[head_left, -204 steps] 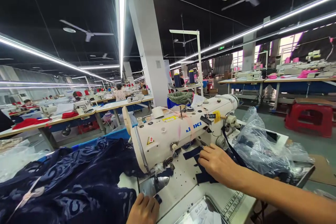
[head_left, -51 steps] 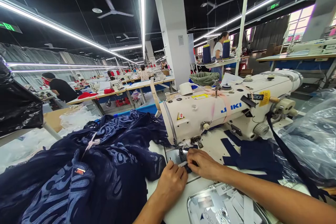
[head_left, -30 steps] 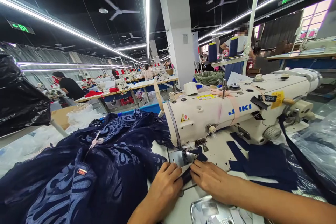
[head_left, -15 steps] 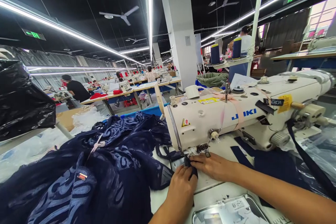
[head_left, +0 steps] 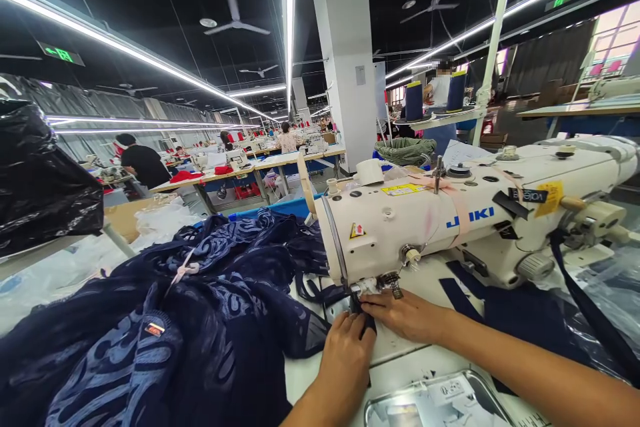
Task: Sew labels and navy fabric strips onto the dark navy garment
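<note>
A cream Juki sewing machine (head_left: 450, 220) stands on the white table. Under its needle head lies a small navy fabric piece (head_left: 367, 323). My left hand (head_left: 345, 357) presses its fingertips on that piece from the near side, fingers together. My right hand (head_left: 405, 313) lies flat on the same piece just right of the presser foot, fingers stretched toward the needle. A big heap of navy patterned garments (head_left: 175, 327) fills the table to the left, touching the machine's head.
A metal tray (head_left: 440, 403) with white labels sits at the near edge. Cut navy pieces (head_left: 505, 307) lie under the machine arm, clear plastic bags (head_left: 615, 293) at right. Thread cones (head_left: 414, 101) stand behind. Other people work at distant tables; a black bag (head_left: 40, 180) hangs left.
Both hands slid the small navy piece up under the presser foot and now hold it there; over the last half second they have hardly moved.
</note>
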The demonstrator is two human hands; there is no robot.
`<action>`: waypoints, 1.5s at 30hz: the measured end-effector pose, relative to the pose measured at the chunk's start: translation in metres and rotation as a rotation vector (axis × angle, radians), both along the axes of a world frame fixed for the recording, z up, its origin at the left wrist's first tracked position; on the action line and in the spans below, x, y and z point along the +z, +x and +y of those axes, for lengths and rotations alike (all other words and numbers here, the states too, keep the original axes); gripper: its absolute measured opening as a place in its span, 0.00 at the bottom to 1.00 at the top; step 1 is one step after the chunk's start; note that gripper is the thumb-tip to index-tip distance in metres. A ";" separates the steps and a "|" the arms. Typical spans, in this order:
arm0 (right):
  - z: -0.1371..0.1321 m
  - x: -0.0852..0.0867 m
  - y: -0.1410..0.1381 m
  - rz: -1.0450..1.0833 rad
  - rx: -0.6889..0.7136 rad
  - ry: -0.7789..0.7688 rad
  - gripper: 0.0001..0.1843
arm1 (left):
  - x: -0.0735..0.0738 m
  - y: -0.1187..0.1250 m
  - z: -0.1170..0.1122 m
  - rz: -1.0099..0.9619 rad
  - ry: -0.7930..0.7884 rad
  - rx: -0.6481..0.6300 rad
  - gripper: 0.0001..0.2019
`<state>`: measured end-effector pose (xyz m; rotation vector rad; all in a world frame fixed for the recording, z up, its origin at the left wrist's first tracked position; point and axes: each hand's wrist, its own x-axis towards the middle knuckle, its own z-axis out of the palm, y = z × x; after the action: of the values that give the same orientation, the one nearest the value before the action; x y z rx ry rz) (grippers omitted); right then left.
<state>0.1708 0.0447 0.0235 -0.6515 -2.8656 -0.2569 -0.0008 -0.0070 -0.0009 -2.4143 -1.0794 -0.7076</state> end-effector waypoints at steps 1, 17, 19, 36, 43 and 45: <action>0.001 -0.001 0.000 0.010 0.002 -0.004 0.21 | 0.000 0.000 0.000 0.001 0.005 0.004 0.09; 0.007 -0.004 -0.002 0.061 -0.053 0.115 0.21 | 0.014 0.010 0.002 0.033 0.025 0.097 0.11; 0.008 -0.004 -0.002 0.079 -0.060 0.119 0.20 | 0.013 0.009 0.003 0.040 0.027 0.104 0.12; -0.002 0.007 0.002 0.233 -0.082 -0.119 0.15 | 0.052 -0.031 -0.007 -0.037 -0.508 0.376 0.16; -0.021 0.003 -0.009 0.211 -0.146 -0.153 0.15 | 0.056 -0.036 0.010 -0.151 -0.453 0.266 0.20; -0.021 0.003 -0.009 0.222 -0.148 -0.181 0.14 | 0.050 -0.029 0.009 -0.072 -0.312 0.191 0.18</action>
<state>0.1616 0.0240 0.0261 -0.8682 -2.6505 0.0536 -0.0297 0.0022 0.0495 -2.5060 -1.5256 -0.6028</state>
